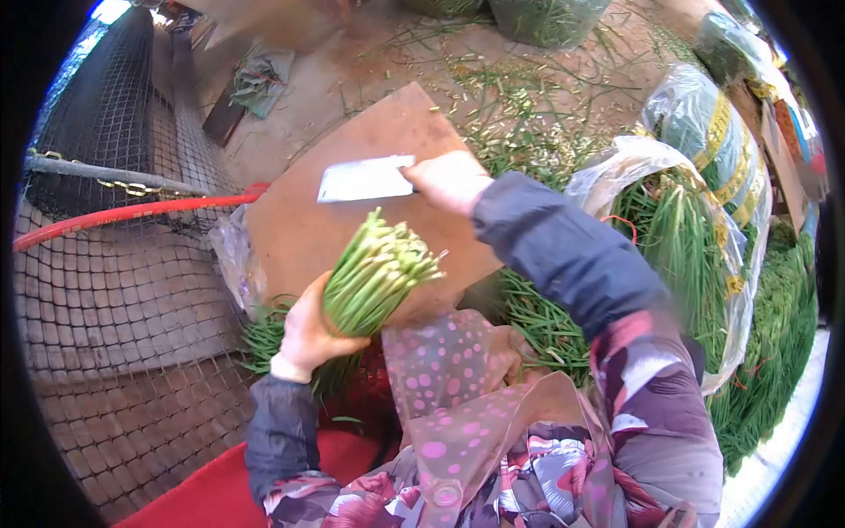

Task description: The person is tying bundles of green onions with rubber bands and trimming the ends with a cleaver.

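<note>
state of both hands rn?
Left hand: closed around a bundle of green stalks, cut ends up.
Right hand: closed on the handle end of a cleaver, blade over the brown board.

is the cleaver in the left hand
No, the right hand grips the cleaver, while the left hand holds the bundle of green stems.

Concrete floor (352, 79) is lying under scattered green clippings (519, 123); black netting (132, 282) is covering the left side, and bright light is entering at the upper-left and lower-right edges.
</note>
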Demonstrator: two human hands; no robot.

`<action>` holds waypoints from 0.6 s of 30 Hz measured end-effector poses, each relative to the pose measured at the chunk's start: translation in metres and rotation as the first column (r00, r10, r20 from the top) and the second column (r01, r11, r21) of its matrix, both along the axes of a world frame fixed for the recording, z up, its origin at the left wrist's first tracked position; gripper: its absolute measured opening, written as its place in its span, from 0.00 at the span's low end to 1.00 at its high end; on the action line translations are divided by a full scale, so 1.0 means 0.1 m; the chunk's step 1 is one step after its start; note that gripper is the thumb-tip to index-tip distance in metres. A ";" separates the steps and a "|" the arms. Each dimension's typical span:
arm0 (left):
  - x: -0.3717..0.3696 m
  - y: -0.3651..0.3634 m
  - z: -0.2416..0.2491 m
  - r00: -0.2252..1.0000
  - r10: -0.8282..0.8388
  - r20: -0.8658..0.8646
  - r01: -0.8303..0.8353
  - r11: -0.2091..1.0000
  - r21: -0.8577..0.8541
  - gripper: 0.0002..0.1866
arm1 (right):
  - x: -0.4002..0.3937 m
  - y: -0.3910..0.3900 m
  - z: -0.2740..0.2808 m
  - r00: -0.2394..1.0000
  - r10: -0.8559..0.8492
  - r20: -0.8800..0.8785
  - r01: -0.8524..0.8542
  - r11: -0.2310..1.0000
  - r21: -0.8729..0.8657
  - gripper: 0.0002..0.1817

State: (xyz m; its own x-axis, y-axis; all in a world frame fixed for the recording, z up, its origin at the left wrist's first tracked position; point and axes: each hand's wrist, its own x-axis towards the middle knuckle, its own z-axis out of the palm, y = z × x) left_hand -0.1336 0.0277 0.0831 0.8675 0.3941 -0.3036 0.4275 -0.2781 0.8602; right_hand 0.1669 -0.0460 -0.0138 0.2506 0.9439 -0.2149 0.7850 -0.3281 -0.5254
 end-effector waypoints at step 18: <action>0.63 -1.01 0.23 0.990 -0.027 0.141 0.112 0.761 -0.640 0.49 | -0.66 -2.33 1.44 0.531 -0.213 -0.820 0.712 0.637 0.296 0.33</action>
